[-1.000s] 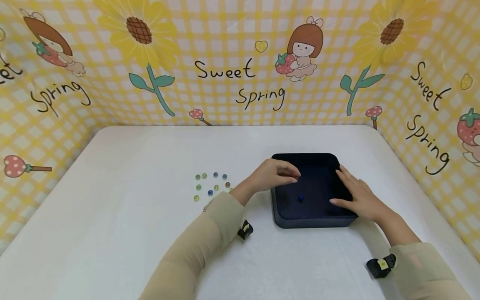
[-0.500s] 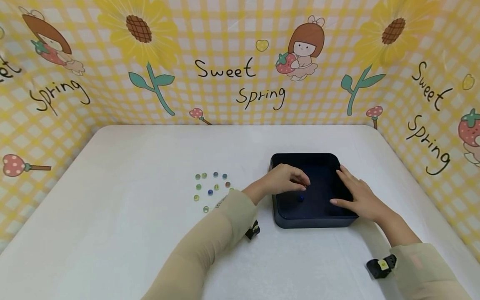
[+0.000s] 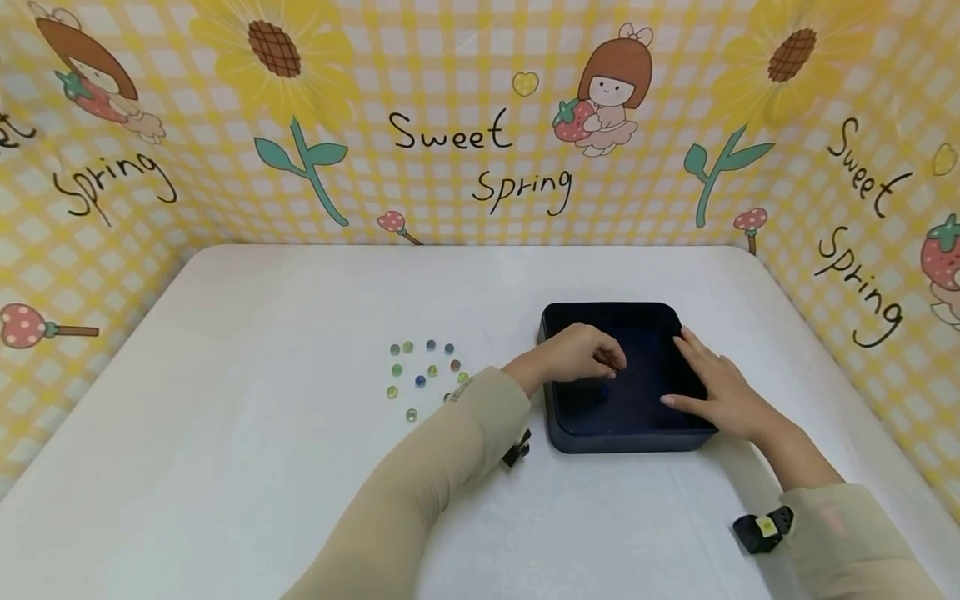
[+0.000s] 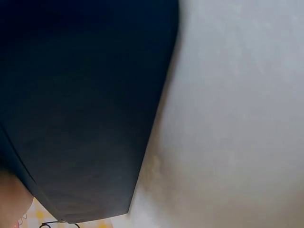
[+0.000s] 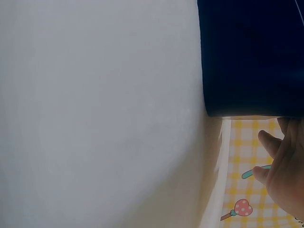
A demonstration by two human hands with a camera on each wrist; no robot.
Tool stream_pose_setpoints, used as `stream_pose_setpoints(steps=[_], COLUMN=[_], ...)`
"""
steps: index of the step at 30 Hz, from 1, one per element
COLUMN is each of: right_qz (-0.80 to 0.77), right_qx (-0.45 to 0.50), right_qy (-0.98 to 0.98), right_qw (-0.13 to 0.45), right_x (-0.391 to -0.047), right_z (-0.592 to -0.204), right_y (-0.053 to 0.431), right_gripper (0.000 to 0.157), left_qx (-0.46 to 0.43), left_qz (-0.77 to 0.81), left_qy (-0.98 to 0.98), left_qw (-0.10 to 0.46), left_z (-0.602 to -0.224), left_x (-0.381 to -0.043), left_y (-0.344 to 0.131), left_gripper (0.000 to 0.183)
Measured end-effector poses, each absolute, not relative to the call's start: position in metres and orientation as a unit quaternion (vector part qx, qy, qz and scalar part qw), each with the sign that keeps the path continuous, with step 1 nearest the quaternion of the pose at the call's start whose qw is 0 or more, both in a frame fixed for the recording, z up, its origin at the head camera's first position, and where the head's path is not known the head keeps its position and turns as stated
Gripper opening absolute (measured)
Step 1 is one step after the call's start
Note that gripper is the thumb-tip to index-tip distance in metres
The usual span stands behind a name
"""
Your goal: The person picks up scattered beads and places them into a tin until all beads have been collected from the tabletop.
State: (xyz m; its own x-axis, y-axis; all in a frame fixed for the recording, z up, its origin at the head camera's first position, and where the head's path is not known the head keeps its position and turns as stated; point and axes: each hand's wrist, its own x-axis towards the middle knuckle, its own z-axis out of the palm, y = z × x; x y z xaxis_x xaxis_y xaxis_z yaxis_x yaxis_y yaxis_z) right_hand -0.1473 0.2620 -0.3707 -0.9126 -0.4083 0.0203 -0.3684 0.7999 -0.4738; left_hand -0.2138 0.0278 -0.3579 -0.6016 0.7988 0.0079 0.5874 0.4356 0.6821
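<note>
My left hand [image 3: 585,352] reaches over the left wall of the dark navy box [image 3: 630,442]. Its fingers are curled with thumb and fingertips together, and a small dark marble [image 3: 615,372] shows at the tips, mostly hidden. Below the fingertips a blue marble [image 3: 603,393] lies on the box floor. At the box's right side my right hand [image 3: 723,400] rests with spread fingers on the rim, its thumb reaching over the inside. In the left wrist view the box wall [image 4: 90,118] fills the left half.
Several glass marbles, among them a blue marble [image 3: 420,382] and a brown marble [image 3: 455,365], lie loose on the white table [image 3: 225,417] left of the box. My left sleeve [image 3: 450,450] covers part of that group. Yellow checked cloth [image 3: 450,75] stands around the table.
My left hand has moved right and farther into the box, its fingertips now lower over the floor. The brownish marble earlier seen between them is now mostly hidden. The right hand stays put.
</note>
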Motion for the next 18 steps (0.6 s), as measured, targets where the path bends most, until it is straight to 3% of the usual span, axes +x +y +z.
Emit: stream_pose_setpoints(steps=[18], right_qz=[-0.245], right_qx=[-0.209], right_qy=[0.946], right_qw=[0.039], right_x=[-0.147], right_z=[-0.372], right_y=[0.262], right_gripper=[0.083], left_qx=[0.419], left_qz=[0.135], left_qy=[0.885], left_qw=[0.153], left_z=[-0.358], left_x=[-0.211], left_y=[0.041], left_gripper=[0.02])
